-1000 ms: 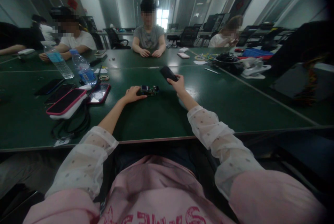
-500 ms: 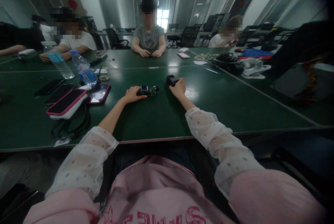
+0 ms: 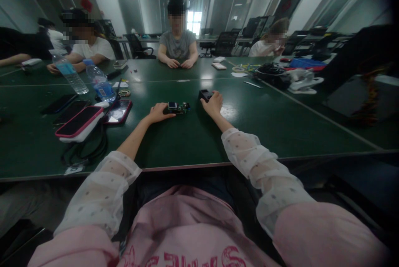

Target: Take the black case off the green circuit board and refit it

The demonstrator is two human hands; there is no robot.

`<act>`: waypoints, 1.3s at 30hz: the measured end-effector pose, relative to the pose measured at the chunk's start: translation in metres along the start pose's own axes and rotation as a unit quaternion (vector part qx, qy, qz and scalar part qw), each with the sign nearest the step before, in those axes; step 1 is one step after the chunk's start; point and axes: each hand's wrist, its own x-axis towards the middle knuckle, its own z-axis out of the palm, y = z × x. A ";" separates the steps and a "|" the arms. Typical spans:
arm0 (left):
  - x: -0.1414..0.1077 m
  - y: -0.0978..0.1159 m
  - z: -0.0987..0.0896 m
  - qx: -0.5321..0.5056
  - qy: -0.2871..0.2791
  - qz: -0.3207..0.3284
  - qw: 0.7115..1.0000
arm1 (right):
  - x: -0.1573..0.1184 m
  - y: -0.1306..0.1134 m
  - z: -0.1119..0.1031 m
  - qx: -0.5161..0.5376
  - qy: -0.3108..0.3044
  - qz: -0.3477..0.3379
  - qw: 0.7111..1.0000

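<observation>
On the green table (image 3: pixel 174 142), a small circuit board with a screen (image 3: pixel 179 107) lies just left of the middle. My left hand (image 3: pixel 159 112) grips its left end, the thumb along the near edge. To the right, my right hand (image 3: pixel 213 103) is closed on a black box-shaped case (image 3: pixel 205 94), whose top faces up and shows some compartments. A gap of bare table separates the board from the case. The undersides of both objects are hidden.
Two plastic bottles (image 3: pixel 101 82) stand at the left, behind a pink-edged phone (image 3: pixel 79 122), more phones and a black cable (image 3: pixel 90 148). A pen (image 3: pixel 253 85), a tape roll and a cable pile (image 3: pixel 271 71) lie right. Across the table sits a person in grey (image 3: pixel 177 47).
The fingers of my right hand have shifted slightly on the black case. My left hand and the circuit board have stayed in place.
</observation>
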 end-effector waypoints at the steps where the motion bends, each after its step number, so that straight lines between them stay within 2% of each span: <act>1: 0.000 0.000 0.000 0.000 0.001 -0.002 1.000 | 0.000 0.000 0.000 0.003 0.002 -0.002 1.000; 15: 0.001 -0.001 0.001 0.002 0.003 0.001 1.000 | -0.001 -0.006 -0.006 -0.052 -0.008 0.010 0.999; 20: 0.001 -0.002 0.002 0.005 0.003 0.004 1.000 | -0.001 -0.004 -0.006 -0.065 0.009 0.014 0.998; 29: -0.001 0.001 -0.002 0.004 -0.003 -0.007 1.000 | 0.005 -0.002 -0.010 -0.038 -0.040 0.018 0.998; 35: -0.001 0.000 -0.001 0.003 -0.005 -0.005 1.000 | 0.013 0.007 -0.005 -0.026 -0.035 0.018 0.999; 39: -0.001 -0.001 -0.002 0.001 -0.008 -0.003 1.000 | 0.024 0.010 0.003 0.047 -0.025 0.009 0.999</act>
